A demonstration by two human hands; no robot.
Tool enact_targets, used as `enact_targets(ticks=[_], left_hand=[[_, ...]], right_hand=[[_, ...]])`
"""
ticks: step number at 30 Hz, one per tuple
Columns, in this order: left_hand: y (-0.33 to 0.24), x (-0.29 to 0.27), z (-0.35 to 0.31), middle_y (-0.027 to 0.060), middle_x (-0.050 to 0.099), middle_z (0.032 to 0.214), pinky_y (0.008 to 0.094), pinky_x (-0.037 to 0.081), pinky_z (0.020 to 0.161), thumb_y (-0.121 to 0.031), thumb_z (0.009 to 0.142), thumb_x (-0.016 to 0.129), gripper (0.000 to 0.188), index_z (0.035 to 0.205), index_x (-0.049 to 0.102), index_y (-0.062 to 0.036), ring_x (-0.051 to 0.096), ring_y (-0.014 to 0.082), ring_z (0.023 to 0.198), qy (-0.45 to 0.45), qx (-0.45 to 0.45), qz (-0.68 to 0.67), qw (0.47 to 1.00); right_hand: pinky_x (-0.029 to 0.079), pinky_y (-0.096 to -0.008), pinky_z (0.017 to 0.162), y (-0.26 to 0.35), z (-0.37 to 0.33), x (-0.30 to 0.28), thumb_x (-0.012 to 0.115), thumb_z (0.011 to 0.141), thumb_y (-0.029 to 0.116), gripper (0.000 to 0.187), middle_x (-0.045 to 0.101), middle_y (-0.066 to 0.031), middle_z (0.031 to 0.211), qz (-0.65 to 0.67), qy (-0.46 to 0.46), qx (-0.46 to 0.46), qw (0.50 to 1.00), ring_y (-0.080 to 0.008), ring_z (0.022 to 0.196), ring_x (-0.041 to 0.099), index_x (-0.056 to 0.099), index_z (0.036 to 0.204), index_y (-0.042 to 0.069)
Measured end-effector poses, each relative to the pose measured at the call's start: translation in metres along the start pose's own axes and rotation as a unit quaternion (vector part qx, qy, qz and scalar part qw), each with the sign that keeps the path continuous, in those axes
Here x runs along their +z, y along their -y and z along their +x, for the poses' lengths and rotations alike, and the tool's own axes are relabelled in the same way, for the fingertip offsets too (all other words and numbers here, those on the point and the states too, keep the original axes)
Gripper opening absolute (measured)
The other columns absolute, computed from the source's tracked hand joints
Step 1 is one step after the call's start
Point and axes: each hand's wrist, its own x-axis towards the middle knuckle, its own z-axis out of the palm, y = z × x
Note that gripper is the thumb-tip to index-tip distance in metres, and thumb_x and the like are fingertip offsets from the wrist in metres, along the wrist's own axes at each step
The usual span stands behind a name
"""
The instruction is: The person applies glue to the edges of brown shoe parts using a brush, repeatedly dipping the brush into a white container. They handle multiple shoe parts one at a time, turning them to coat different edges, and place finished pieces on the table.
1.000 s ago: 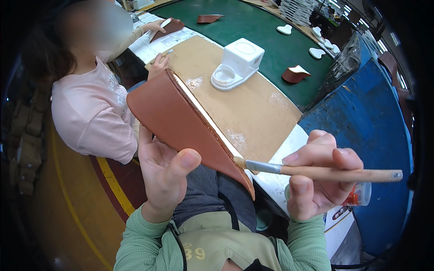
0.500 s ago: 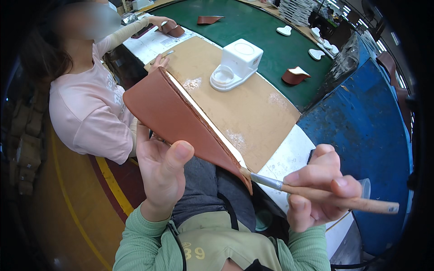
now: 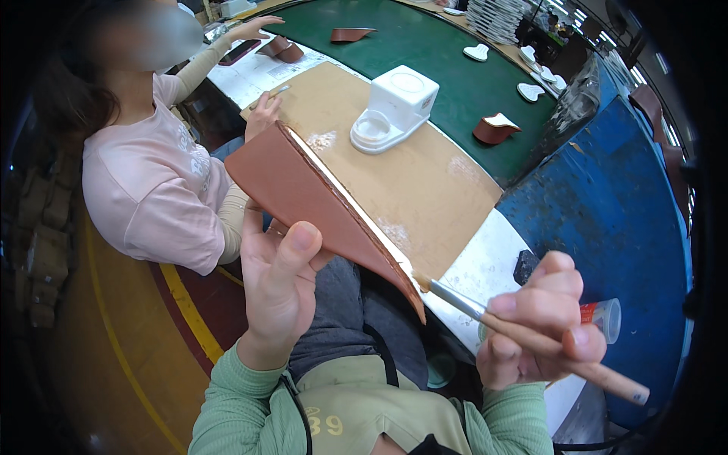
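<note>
My left hand [image 3: 279, 284] holds a brown leather piece [image 3: 303, 196] up on edge, thumb pressed on its outer face. The piece has a pale inner edge running along its top. My right hand [image 3: 537, 326] grips a wooden-handled brush [image 3: 531, 335]; the bristle tip touches the lower end of the leather's edge. Both forearms wear green sleeves.
A tan board [image 3: 425, 178] on the bench carries a white glue holder [image 3: 394, 106]. Beyond lies a green mat [image 3: 455, 61] with brown leather pieces and white heart-shaped parts. A person in a pink top [image 3: 159, 189] sits at left. A blue bin [image 3: 607, 205] stands at right.
The brush tip has slid down the leather's edge toward its lower end, and my right hand dropped lower. The person at left reached an arm out over the bench.
</note>
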Motion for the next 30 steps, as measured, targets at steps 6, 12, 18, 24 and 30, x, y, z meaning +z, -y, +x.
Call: enact_targets(ticks=[6, 12, 18, 24, 30], left_hand=[[0.001, 0.000, 0.000, 0.0146, 0.045, 0.114, 0.0388, 0.048, 0.088, -0.007, 0.082, 0.060, 0.064, 0.130, 0.019, -0.0032, 0.054, 0.0220, 0.103, 0.011, -0.003, -0.001, 1.000], [0.003, 0.001, 0.001, 0.0147, 0.045, 0.114, 0.0390, 0.049, 0.087, -0.011, 0.083, 0.061, 0.064, 0.130, 0.019, -0.0028, 0.054, 0.0216, 0.103, -0.002, 0.003, 0.012, 1.000], [0.004, 0.003, 0.003, 0.0131, 0.045, 0.113, 0.0398, 0.050, 0.084, -0.019, 0.085, 0.058, 0.061, 0.128, 0.019, -0.0022, 0.054, 0.0200, 0.102, -0.011, -0.028, 0.028, 0.999], [0.006, 0.002, 0.004, 0.0117, 0.046, 0.114, 0.0400, 0.049, 0.084, -0.024, 0.086, 0.059, 0.059, 0.126, 0.021, -0.0029, 0.053, 0.0186, 0.103, -0.019, -0.054, 0.021, 0.998], [0.008, -0.002, 0.006, 0.0116, 0.046, 0.114, 0.0403, 0.049, 0.084, -0.026, 0.086, 0.059, 0.058, 0.125, 0.023, -0.0035, 0.052, 0.0186, 0.105, -0.021, -0.073, 0.008, 0.997]], right_hand=[[0.030, -0.0339, 0.064, -0.003, 0.010, 0.000, 0.070, 0.071, 0.010, 0.055, 0.063, -0.0050, 0.081, 0.072, 0.048, 0.021, 0.996, -0.0144, 0.063, 0.046, 0.037, 0.114, 0.017], [0.029, -0.0355, 0.068, 0.007, 0.005, -0.002, 0.066, 0.081, 0.022, 0.048, 0.060, 0.0004, 0.078, 0.015, 0.058, 0.025, 0.998, -0.0133, 0.066, 0.042, 0.034, 0.117, 0.024], [0.029, -0.0349, 0.067, 0.010, -0.002, 0.002, 0.066, 0.080, 0.018, 0.044, 0.061, 0.0010, 0.080, 0.004, 0.016, 0.005, 1.000, -0.0123, 0.066, 0.043, 0.036, 0.112, 0.024], [0.028, -0.0347, 0.067, 0.004, -0.008, 0.006, 0.066, 0.080, 0.019, 0.044, 0.061, 0.0032, 0.079, 0.006, -0.009, -0.059, 0.998, -0.0116, 0.064, 0.040, 0.037, 0.113, 0.025], [0.027, -0.0328, 0.067, -0.001, -0.012, 0.001, 0.065, 0.081, 0.022, 0.041, 0.061, 0.0064, 0.079, 0.002, -0.008, -0.113, 0.994, -0.0096, 0.064, 0.038, 0.040, 0.113, 0.025]])
